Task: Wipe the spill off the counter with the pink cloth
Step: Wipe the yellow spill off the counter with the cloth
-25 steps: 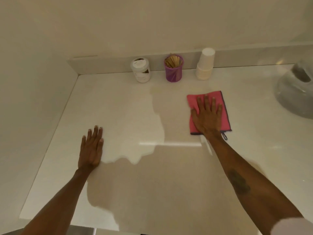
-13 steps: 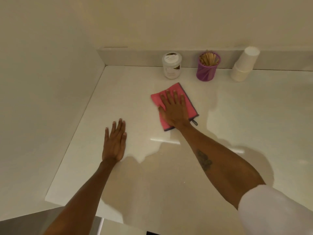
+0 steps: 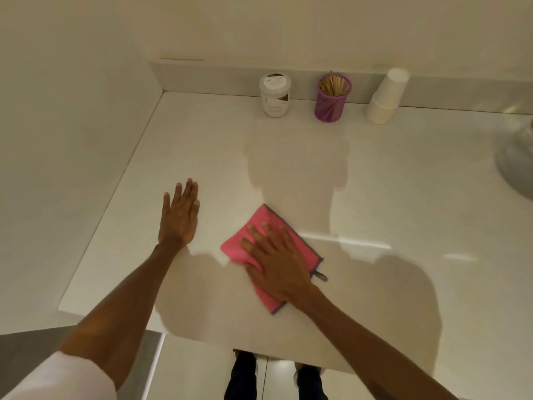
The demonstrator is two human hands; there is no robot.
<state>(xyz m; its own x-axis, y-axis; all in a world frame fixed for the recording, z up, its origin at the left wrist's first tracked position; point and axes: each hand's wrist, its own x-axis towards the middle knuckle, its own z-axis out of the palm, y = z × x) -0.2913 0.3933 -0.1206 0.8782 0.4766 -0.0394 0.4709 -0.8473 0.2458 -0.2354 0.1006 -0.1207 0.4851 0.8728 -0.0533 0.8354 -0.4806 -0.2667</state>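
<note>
The pink cloth (image 3: 255,226), folded with a dark edge and a small hanging loop, lies flat on the white counter (image 3: 389,197) near its front middle. My right hand (image 3: 274,261) presses down on it, palm flat and fingers spread. Just left of the cloth, my left hand (image 3: 180,215) rests flat on the bare counter, fingers together and holding nothing. I cannot make out any spill on the glossy surface; only shadows and light reflections show.
Along the back ledge stand a white lidded jar (image 3: 275,95), a purple cup of wooden sticks (image 3: 331,98) and a stack of white paper cups (image 3: 386,96). A sink basin (image 3: 516,166) is at the right edge. A wall bounds the counter on the left.
My right hand has dragged the pink cloth from the back of the counter toward the front edge and a little left. The left hand has stayed flat on the counter.
</note>
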